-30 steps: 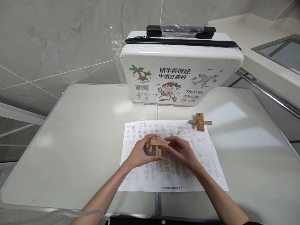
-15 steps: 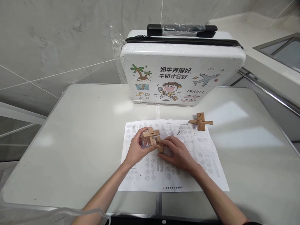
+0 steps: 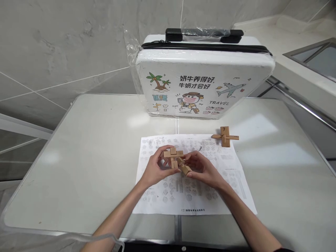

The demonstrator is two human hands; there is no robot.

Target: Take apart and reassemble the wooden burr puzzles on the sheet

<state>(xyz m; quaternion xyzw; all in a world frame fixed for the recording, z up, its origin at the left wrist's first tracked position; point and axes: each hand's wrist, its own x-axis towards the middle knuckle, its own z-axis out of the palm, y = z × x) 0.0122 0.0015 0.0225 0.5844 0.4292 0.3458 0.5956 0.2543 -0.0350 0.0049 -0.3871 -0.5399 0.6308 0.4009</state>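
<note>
Over the printed sheet [image 3: 157, 206], my left hand [image 3: 153, 168] is closed around a partly joined wooden burr puzzle [image 3: 173, 154], its thumb along the lower edge. My right hand [image 3: 203, 169] pinches a notched wooden puzzle piece [image 3: 186, 170] between thumb and fingers. That piece is tilted and lies against the right side of the puzzle; whether it interlocks cannot be seen. Part of the puzzle is hidden by my left fingers. At the sheet's upper right corner lies another cross-shaped set of wooden pieces [image 3: 225, 137], apart from both hands.
A white suitcase [image 3: 204, 66] in plastic wrap stands at the back of the pale folding table [image 3: 78, 147]. A seam runs down the table's middle. At the right is a counter [image 3: 296, 73]. A pale, blurred bar [image 3: 86, 238] crosses the lower left.
Both hands have shifted slightly right and down with the puzzle. The piece in my right hand has turned from nearly upright to a slant, its lower end swinging right.
</note>
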